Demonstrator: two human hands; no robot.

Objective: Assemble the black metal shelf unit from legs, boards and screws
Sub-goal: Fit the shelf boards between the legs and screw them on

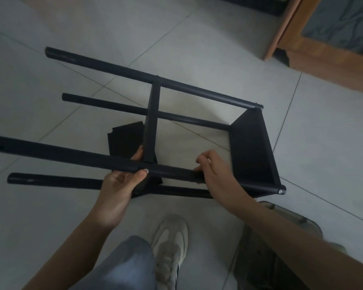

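Observation:
The black shelf frame lies on its side over the tiled floor. Several round legs run left to right; the nearest upper leg (61, 152) crosses in front of me. One board (253, 151) is fixed at the legs' right ends, and a second board (152, 120) stands edge-on in the middle. My left hand (122, 183) grips the near leg from below, thumb on top, beside the middle board. My right hand (212, 174) holds the same leg further right, fingers curled over it. A loose black board (124, 141) lies on the floor behind the frame.
A wooden cabinet (323, 49) stands at the back right. My grey shoe (170, 243) and jeans leg are on the floor just below the frame. A dark plastic-wrapped object (281, 216) sits at the lower right under my right forearm.

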